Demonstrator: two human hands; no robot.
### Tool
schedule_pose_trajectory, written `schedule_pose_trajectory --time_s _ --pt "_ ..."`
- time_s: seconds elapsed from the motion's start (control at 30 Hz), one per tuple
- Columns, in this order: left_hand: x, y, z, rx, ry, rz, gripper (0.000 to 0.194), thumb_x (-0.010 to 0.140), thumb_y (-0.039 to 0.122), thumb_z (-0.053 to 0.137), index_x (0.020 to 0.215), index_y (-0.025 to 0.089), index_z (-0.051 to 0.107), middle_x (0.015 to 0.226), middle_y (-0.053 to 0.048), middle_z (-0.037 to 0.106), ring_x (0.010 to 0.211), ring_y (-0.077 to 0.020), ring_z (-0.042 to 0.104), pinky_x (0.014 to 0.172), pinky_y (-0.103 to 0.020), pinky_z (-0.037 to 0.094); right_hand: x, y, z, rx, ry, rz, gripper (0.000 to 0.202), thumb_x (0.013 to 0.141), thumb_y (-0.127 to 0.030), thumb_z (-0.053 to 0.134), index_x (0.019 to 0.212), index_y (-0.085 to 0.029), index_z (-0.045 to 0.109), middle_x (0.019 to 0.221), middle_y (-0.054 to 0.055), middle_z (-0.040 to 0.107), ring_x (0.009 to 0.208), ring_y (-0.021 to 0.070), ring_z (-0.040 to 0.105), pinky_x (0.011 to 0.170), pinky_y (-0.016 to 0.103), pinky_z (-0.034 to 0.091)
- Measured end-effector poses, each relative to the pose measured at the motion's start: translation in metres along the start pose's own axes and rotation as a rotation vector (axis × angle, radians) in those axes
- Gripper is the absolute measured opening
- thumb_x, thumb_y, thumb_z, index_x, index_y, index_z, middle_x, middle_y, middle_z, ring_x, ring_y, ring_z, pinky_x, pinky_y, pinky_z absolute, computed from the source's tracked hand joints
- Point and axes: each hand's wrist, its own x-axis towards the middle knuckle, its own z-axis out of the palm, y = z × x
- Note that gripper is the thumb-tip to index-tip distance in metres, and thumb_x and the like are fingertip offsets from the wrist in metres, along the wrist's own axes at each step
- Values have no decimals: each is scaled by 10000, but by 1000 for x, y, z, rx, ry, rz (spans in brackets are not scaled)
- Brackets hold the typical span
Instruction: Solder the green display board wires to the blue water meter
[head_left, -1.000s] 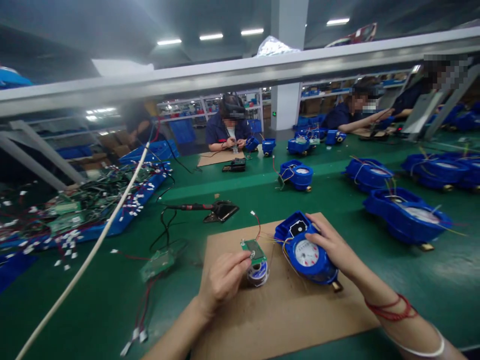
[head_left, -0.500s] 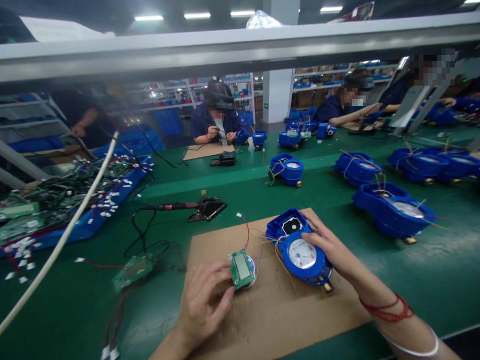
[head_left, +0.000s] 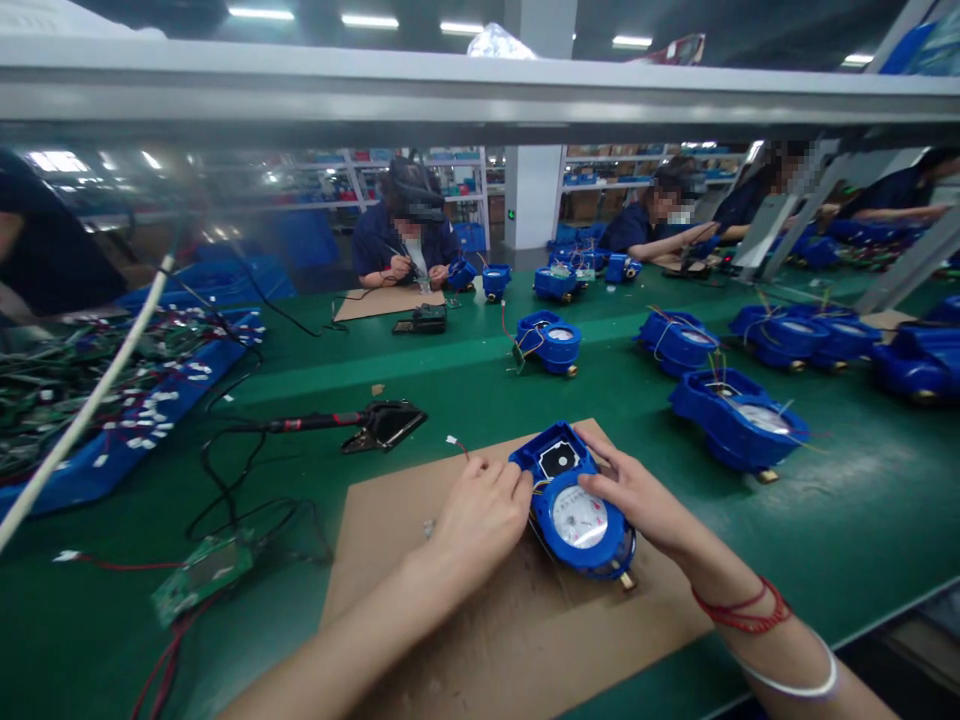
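Observation:
A blue water meter point(head_left: 581, 515) with a round white dial lies tilted on a cardboard sheet point(head_left: 405, 640). My right hand point(head_left: 637, 500) grips its right side, thumb over the rim beside the dial. At the meter's left edge, my left hand point(head_left: 484, 515) is closed with bent fingers, close to the thin wires there; what it pinches is hidden. Past its knuckles pokes a red wire with a white connector point(head_left: 451, 440). The small circuit board with a display is out of sight, and my left hand covers that area.
A soldering iron point(head_left: 322, 420) rests in its black stand. On the left lie a loose circuit board point(head_left: 206, 575) and a blue tray point(head_left: 135, 440) of wired boards. More blue meters point(head_left: 739, 420) stand to the right. A co-worker point(head_left: 409, 230) sits opposite. An overhead shelf point(head_left: 480, 95) spans the view.
My left hand has moved from beside the display board to the meter's left edge, its fingers closing and covering the board's place. My right hand keeps its grip. The view has shifted slightly right.

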Motion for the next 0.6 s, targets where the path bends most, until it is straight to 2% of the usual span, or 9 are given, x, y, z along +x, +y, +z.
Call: schedule_pose_trajectory --time_s 0.1,0.2,0.27,0.33,0.4,0.43,0.47,0.53,0.6 --pt "1 0 -4 -1 -15 -16 196 811 66 371 841 133 552 775 -80 575 693 -250 573 625 -407 456 -2 -2 -4 -37 -35 -18 675 745 -356 545 1337 -147 296 1389 79 310 1234 270 356 977 437 405" --pt "-3 3 -11 -11 -34 -3 221 775 27 376 768 144 563 720 -76 569 612 -223 561 518 -331 423 -2 2 -11 -134 -32 -54 654 732 -332 558 1320 -151 338 1385 78 321 1232 271 359 1012 449 357" --pt "-7 8 -11 -21 -45 16 234 762 14 376 776 149 567 725 -76 576 622 -211 563 524 -316 425 -3 2 -17 -223 -13 -89 633 727 -312 555 1310 -159 362 1374 76 344 1251 268 327 1055 468 279" --pt "-11 14 -10 -27 -59 18 237 759 13 378 810 147 567 746 -81 585 649 -203 570 556 -312 443 -4 -5 -20 -316 18 -135 646 699 -273 580 1307 -196 376 1393 53 312 1295 260 233 1095 470 162" --pt "-13 18 -8 -25 -80 5 227 763 19 380 819 142 563 747 -83 585 666 -200 573 582 -313 458 -5 -19 -19 -560 22 -243 648 685 -224 586 1301 -230 386 1421 31 252 1322 259 132 1099 469 106" --pt "-14 19 -7 -22 -91 -1 222 768 24 379 819 140 560 738 -82 583 673 -202 574 589 -316 464 -3 -28 -17 -736 -12 -310 616 701 -210 570 1293 -234 399 1422 33 250 1322 264 124 1090 477 118" --pt "-14 20 -7 -18 -101 -8 218 774 30 375 822 139 557 733 -81 580 678 -205 575 593 -321 469 -1 -37 -13 -912 -73 -376 556 728 -207 546 1271 -233 428 1404 43 290 1310 268 162 1074 481 157" --pt "-14 20 -9 -11 -121 -23 215 787 42 366 843 138 549 739 -79 575 685 -208 576 602 -332 478 8 -54 -4 -1165 -246 -465 395 778 -212 507 1172 -225 529 1281 66 463 1225 266 338 1011 463 271" --pt "-14 19 -12 -7 -139 -36 218 795 48 359 873 138 542 763 -77 575 695 -204 579 618 -338 487 20 -64 6 -1227 -401 -472 273 767 -198 537 1024 -230 626 1079 64 604 1059 250 497 891 408 383"
